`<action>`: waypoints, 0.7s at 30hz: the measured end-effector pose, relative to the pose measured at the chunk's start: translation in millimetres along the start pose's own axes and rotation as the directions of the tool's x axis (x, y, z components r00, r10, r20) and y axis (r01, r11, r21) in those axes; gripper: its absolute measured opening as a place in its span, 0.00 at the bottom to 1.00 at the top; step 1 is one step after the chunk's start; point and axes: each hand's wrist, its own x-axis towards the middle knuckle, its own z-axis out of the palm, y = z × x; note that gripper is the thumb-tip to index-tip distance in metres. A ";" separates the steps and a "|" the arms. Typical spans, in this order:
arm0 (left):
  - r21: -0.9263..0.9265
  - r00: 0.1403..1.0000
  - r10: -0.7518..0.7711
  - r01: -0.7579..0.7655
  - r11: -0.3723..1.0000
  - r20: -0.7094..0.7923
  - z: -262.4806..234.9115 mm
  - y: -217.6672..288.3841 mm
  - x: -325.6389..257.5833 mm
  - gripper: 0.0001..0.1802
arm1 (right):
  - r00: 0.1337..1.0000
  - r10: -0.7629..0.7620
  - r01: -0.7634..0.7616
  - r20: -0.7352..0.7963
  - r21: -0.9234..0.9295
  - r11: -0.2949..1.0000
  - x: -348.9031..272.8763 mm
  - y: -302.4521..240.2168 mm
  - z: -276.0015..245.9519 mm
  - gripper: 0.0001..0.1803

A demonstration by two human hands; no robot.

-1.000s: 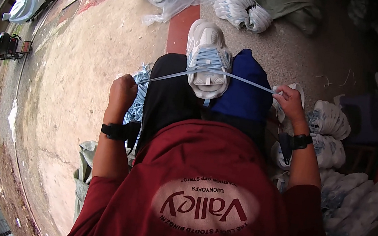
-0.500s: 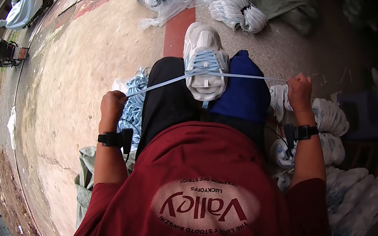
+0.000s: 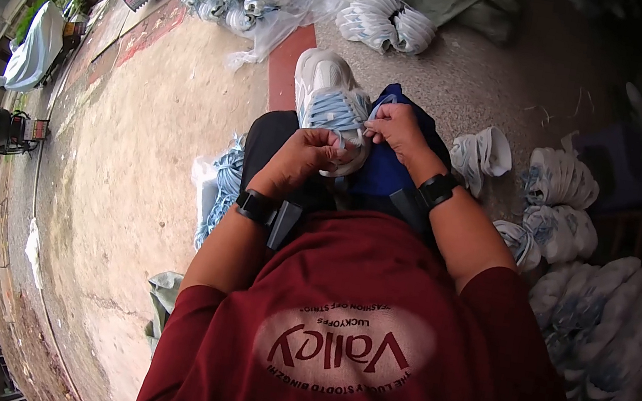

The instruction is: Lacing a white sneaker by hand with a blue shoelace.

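A moment ago both hands were far apart, pulling the lace tight. Now the left hand (image 3: 302, 160) and right hand (image 3: 397, 129) have come together on the shoe (image 3: 327, 101) — fingers pinching the pale blue lace (image 3: 352, 126) right between them — probably the tying part.

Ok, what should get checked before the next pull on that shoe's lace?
1. Shoe steady on the lap: ok, it rests on the knees.
2. Left hand on the lace: ok, fingers pinch it beside the shoe.
3. Right hand on the lace: ok, fingertips meet the left hand at the shoe.
4. Lace ends even: cannot tell, the hands hide them.
5. Lace through every eyelet: cannot tell, too small to see.
6. Space at the sides: not ok on the right, laced bundles lie close by.
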 end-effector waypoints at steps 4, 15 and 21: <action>0.103 0.982 0.171 -0.162 0.981 -0.080 2.0 -2.4 16.4 0.05 | 0.930 -0.256 0.207 -0.266 -0.198 0.958 5.0 7.1 12.4 0.09; 0.179 0.969 0.233 -0.215 0.960 -0.083 0.6 -9.8 17.6 0.04 | 0.786 -0.516 0.281 -0.339 -0.547 0.788 8.8 16.9 18.0 0.10; 0.109 0.958 0.249 -0.235 0.966 -0.139 6.3 -10.4 19.0 0.04 | 0.847 -0.425 0.207 -0.318 -0.539 0.816 11.1 18.7 22.4 0.11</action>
